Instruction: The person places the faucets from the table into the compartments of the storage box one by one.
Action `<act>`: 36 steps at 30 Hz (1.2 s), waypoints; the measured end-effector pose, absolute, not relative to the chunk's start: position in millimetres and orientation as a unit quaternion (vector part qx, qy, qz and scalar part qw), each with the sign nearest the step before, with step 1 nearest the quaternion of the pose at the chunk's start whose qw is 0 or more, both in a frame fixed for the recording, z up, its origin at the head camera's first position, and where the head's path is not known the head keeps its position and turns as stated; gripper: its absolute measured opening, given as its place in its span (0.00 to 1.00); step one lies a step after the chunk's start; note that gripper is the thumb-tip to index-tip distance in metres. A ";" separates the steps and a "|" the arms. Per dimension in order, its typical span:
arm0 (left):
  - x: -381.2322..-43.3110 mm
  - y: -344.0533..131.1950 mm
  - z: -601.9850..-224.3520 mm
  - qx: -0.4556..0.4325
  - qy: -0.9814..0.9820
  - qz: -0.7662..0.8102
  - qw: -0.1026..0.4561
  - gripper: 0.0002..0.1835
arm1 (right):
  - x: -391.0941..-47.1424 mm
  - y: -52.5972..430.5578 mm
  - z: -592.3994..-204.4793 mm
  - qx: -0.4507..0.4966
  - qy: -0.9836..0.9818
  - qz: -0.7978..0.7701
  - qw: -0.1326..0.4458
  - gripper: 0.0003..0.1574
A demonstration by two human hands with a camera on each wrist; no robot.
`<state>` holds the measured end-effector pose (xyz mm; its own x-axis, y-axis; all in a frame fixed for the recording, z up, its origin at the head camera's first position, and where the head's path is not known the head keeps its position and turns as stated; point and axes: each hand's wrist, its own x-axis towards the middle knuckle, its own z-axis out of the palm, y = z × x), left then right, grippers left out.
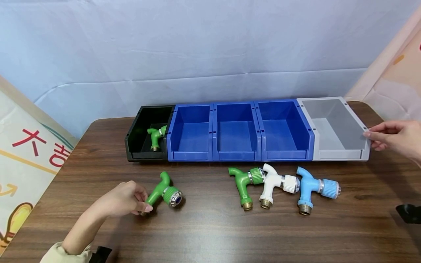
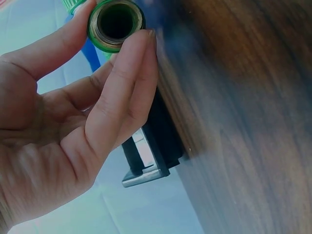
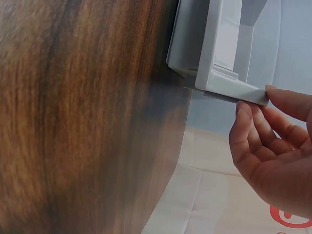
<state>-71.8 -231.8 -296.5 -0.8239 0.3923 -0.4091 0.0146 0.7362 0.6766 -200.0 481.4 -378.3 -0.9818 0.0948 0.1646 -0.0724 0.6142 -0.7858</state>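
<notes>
Three taps lie in a row before the bins: a green tap, a white tap and a light-blue tap, each with a ribbed knob to the right and a brass thread toward the person. Well left of them, the left hand pinches another green tap by its threaded end, between thumb and fingers; whether it touches the tabletop, I cannot tell. All rest on a dark wood-grain table, backed by pale blue cloth, with a printed sheet at left. Five bins stand side by side: a black bin holding one small-looking green tap, three blue bins, and a grey bin, whose right rim the right hand grips, thumb above and fingers beneath.
</notes>
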 end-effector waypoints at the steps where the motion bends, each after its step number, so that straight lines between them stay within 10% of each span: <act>1: -71.9 -232.0 -295.9 0.114 0.890 0.348 0.272 0.09 | -200.0 481.4 -378.1 -0.007 -0.894 0.439 0.094 0.04; 36: -80.4 -228.7 -285.2 0.087 0.893 0.362 0.253 0.11 | -210.3 489.4 -378.1 -0.058 -0.887 0.455 0.047 0.10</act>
<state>-80.4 -228.7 -285.2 -0.8573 0.3377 -0.3886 -0.0287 0.7223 0.6910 -210.3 489.4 -378.1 -0.9888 0.1461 0.0303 0.0606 0.5784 -0.8135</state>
